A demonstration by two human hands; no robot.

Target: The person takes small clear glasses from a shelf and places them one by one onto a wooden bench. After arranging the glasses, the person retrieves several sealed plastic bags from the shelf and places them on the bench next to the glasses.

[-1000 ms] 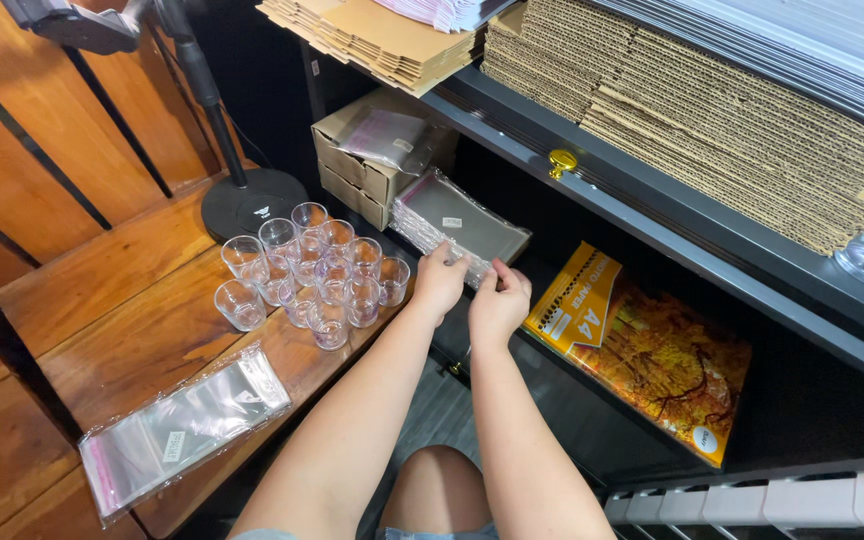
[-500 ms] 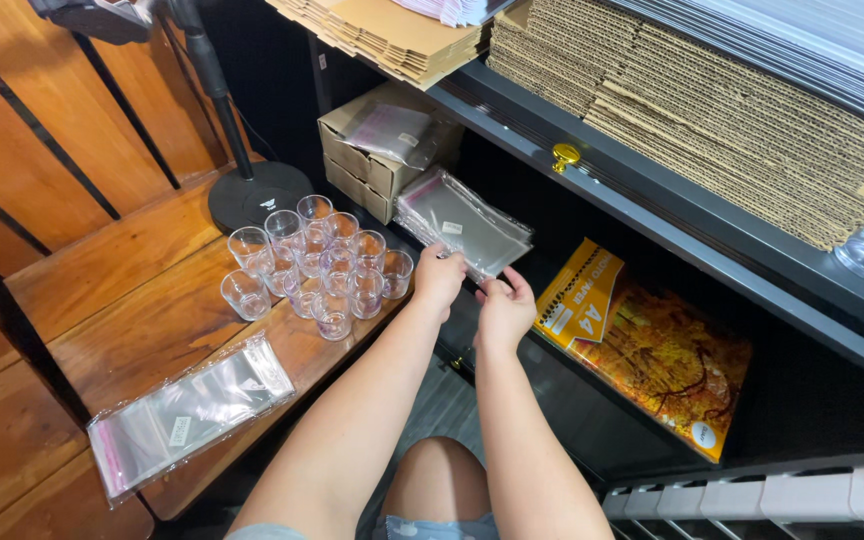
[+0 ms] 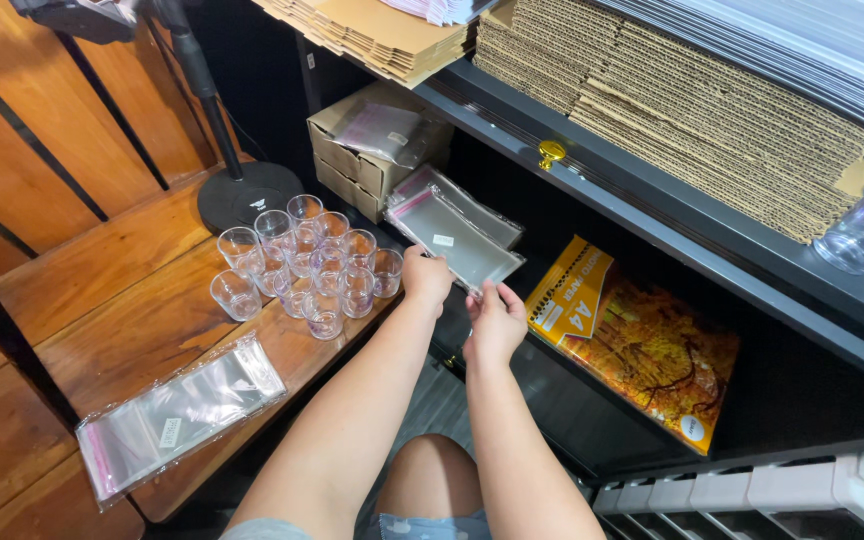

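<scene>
Together, both arms outstretched, left hand and right hand pinching clear plastic sleeves — near small glasses.

The wooden table holds small clear cups, a flat pack of clear bags and a round black stand base.
</scene>
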